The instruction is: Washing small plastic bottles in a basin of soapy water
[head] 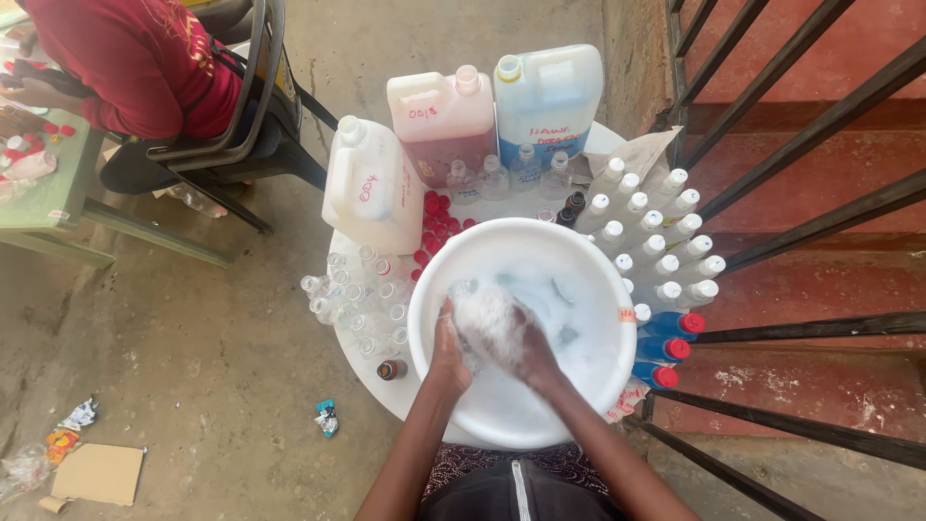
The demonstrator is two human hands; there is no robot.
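Observation:
A white round basin [588, 259] full of soapy, foamy water stands on a white round table [359, 340] in front of me. Both my hands are down in the suds. My left hand [449, 340] is at the basin's left side and my right hand [526, 345] is in the middle, covered in foam. Between them they hold a small clear plastic bottle [479, 311], blurred and coated in lather. A few dark shapes lie under the water further back.
Three big jugs stand behind the basin: white [371, 188], pink [444, 125], blue [548, 101]. Several clear empty bottles [352, 294], red caps [436, 220], white-capped bottles [656, 227] and blue bottles [666, 347] ring it. Black railing [810, 222] right; a seated person in red [145, 58] far left.

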